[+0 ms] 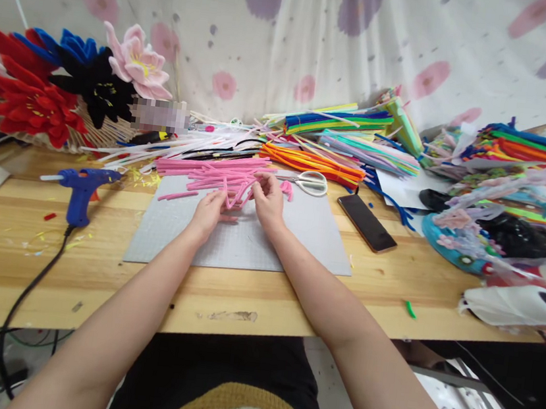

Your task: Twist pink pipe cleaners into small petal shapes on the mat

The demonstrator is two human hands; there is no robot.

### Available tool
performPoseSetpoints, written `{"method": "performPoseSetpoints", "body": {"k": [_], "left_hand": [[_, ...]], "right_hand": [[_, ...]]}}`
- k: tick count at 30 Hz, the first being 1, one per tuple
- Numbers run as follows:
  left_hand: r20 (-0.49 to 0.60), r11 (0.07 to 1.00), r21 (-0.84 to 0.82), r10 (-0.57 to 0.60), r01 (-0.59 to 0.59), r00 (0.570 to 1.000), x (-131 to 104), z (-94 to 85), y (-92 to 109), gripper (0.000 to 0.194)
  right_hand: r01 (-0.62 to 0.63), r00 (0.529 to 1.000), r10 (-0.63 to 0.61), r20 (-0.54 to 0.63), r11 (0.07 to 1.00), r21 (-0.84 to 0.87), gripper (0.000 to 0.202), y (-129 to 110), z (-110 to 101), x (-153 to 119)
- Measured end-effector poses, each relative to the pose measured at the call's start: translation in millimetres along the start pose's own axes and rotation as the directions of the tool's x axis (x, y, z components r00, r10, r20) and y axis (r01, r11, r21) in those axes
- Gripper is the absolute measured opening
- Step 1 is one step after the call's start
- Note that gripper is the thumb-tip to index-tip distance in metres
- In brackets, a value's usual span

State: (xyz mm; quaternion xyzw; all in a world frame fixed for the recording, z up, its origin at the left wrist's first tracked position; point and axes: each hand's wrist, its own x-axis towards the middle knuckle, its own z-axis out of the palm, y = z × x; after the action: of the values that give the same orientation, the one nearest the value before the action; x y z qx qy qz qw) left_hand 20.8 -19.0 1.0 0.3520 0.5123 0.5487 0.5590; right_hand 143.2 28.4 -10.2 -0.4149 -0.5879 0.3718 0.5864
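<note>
Between my two hands a pink pipe cleaner (228, 200) is bent into a zigzag above the grey cutting mat (248, 248). My left hand (209, 213) pinches its left part, and my right hand (268, 198) has its fingertips closed on the right part. Many pink pipe cleaners (192, 167) lie in a loose pile just behind my hands, over the mat's back edge. Scissors with white handles (312, 183) rest to the right of my right hand, beside a small curled pink piece (287, 189).
A blue glue gun (81, 197) stands at left, its cord over the table edge. Fuzzy flowers (36, 102) fill the back left. A black phone (367, 223) lies right of the mat. Coloured bundles (337, 121) line the back; a white roll (514, 305) sits at right.
</note>
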Motion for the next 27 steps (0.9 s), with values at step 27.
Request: {"method": "performPoseSetpoints", "body": {"k": [27], "left_hand": [[0.064,0.993,-0.114,0.037,-0.030,0.997,-1,0.0,5,0.026]], "right_hand": [[0.168,0.976,-0.125,0.176,0.953,-0.251,0.022,0,-2,-6]]}}
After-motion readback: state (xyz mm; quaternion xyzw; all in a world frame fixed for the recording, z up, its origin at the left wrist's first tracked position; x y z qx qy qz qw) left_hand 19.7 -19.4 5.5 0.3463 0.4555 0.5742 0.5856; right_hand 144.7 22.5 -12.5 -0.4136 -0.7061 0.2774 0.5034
